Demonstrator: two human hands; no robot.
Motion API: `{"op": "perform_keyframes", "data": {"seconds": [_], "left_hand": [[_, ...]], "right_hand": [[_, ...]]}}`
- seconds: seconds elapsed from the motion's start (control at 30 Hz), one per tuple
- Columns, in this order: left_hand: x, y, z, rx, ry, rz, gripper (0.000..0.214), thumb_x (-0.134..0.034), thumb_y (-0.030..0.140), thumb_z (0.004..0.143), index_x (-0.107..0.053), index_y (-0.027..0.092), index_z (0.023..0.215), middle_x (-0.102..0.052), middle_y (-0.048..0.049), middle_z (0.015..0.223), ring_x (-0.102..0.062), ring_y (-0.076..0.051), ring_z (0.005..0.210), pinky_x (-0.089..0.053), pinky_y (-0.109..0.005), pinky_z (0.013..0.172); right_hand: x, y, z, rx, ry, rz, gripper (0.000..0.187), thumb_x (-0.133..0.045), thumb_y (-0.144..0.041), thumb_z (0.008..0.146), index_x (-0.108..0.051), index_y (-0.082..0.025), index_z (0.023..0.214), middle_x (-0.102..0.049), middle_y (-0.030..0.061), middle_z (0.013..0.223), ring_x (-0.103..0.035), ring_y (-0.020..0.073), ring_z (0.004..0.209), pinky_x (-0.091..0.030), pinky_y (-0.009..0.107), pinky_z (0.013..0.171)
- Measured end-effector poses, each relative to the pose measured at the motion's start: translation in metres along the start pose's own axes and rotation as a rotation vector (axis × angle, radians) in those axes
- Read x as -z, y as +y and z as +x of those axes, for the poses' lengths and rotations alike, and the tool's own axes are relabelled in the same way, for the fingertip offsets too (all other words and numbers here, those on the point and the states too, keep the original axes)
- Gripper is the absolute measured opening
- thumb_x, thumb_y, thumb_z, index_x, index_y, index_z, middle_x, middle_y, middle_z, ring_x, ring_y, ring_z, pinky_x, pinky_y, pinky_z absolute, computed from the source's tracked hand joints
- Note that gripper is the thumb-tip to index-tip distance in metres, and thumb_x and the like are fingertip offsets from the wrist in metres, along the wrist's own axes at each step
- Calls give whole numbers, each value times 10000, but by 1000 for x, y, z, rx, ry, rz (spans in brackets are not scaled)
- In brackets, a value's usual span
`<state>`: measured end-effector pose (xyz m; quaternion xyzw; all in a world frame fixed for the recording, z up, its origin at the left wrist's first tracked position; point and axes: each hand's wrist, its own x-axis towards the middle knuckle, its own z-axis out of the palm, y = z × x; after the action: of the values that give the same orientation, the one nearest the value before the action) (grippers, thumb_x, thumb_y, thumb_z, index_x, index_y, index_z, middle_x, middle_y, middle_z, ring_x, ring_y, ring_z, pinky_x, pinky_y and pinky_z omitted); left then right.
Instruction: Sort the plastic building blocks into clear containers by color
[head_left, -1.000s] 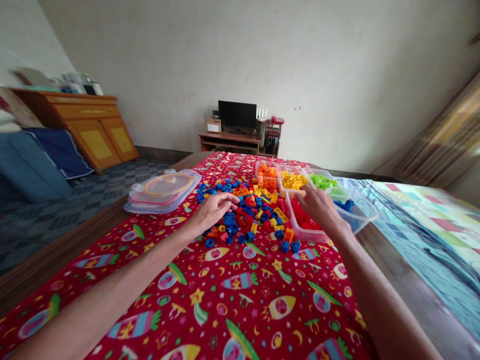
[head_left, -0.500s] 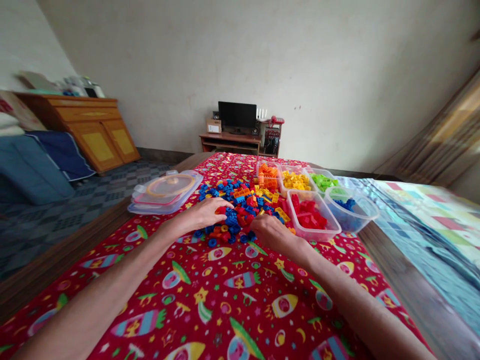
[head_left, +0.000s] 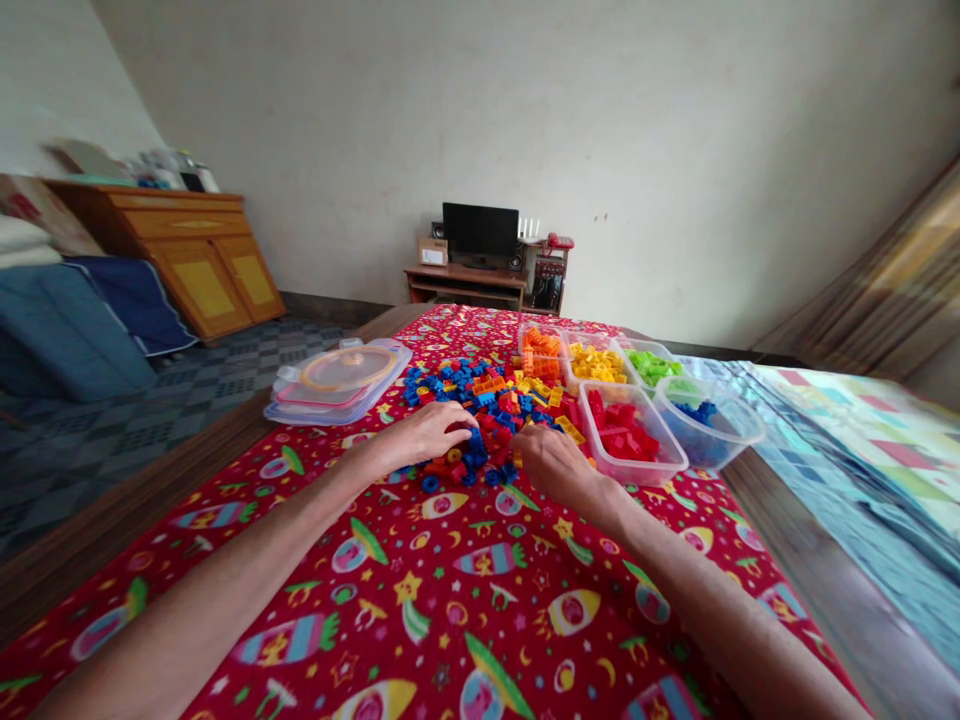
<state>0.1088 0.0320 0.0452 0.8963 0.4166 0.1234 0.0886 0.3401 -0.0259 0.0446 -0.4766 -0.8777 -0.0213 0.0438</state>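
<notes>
A heap of small plastic bricks (head_left: 491, 400), blue, red, orange and yellow, lies on a red patterned tablecloth (head_left: 465, 590). My left hand (head_left: 431, 433) rests on the near left side of the heap, its fingers curled and pinched among the pieces. At the heap's near right edge my right hand (head_left: 551, 462) has its fingers bent down into the bricks. What either hand holds is too small to make out. Just right of my right hand stands a clear tub of red bricks (head_left: 630, 432).
Clear tubs hold orange bricks (head_left: 541, 350), yellow bricks (head_left: 594, 362), green bricks (head_left: 651, 364) and blue bricks (head_left: 709, 420). Stacked clear lids (head_left: 337, 380) lie at the table's left edge. A wooden cabinet (head_left: 199, 262) stands far left, a TV stand (head_left: 480, 268) by the wall.
My right hand came back from the red tub to the near right edge of the heap. My left hand stayed on the heap, fingers curling tighter.
</notes>
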Motion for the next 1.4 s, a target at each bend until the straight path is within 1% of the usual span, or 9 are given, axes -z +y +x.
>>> {"op": "perform_keyframes", "data": {"seconds": [0.23,0.33,0.43,0.6,0.73,0.9,1.1,1.23,1.4], "left_hand": [[2,6,-2,-66,-40,-46,233,-537,235,824,-692,190,992,-692,-57,1025,-640,-187,955,-460,-267,888],[0,10,-3,-119,-63,-42,246,-612,259,786,-690,187,1009,-671,-61,1041,-625,-190,977,-460,-263,892],[-5,15,-4,-132,-65,24,271,-681,281,745,-701,211,1006,-643,-50,1033,-610,-198,974,-464,-263,868],[-6,18,-4,-106,-66,38,160,-644,216,778,-720,199,917,-661,-46,906,-633,-183,865,-473,-243,773],[2,15,-3,-55,-17,19,142,-624,199,776,-721,195,880,-706,-37,886,-650,-178,847,-464,-234,776],[9,14,-2,43,60,-70,238,-570,353,843,-707,191,951,-716,-11,802,-638,-153,708,-451,-221,675],[-2,31,-8,-86,-123,3,254,-579,393,863,-688,200,987,-678,-38,923,-643,-181,837,-463,-240,747],[-9,42,-13,-72,-149,159,260,-648,349,816,-659,153,986,-637,-85,1031,-634,-210,886,-474,-268,765],[-5,32,-9,-71,-95,77,118,-567,245,833,-656,190,886,-685,-28,847,-646,-184,818,-464,-244,735]], "right_hand": [[-8,-9,0,235,51,222,207,-558,-159,867,-683,-164,1031,-688,108,1032,-636,179,957,-460,252,793],[-13,-8,0,244,49,215,302,-505,-47,836,-673,-146,1066,-684,118,1054,-637,174,948,-465,254,789],[-19,-1,1,219,99,251,298,-461,-31,841,-683,-147,1001,-696,93,931,-631,147,828,-454,240,746],[-23,10,6,135,249,409,248,-476,-43,801,-692,-149,866,-675,46,759,-567,116,667,-421,224,674],[-22,10,11,-29,341,653,292,-439,-89,796,-721,-154,839,-694,31,738,-581,115,636,-413,222,641],[-28,8,18,-229,236,1085,320,-399,-129,741,-708,-156,817,-669,19,693,-586,124,608,-437,227,594],[-22,1,16,-333,174,1458,258,-461,-261,771,-667,-137,863,-649,28,702,-555,115,585,-423,213,543],[-14,-4,14,-309,120,1249,283,-477,-339,831,-670,-134,810,-578,-9,608,-465,91,518,-347,201,491],[-15,-18,6,-80,105,735,239,-582,-343,850,-707,-156,930,-593,-18,622,-519,102,584,-356,202,556]]}}
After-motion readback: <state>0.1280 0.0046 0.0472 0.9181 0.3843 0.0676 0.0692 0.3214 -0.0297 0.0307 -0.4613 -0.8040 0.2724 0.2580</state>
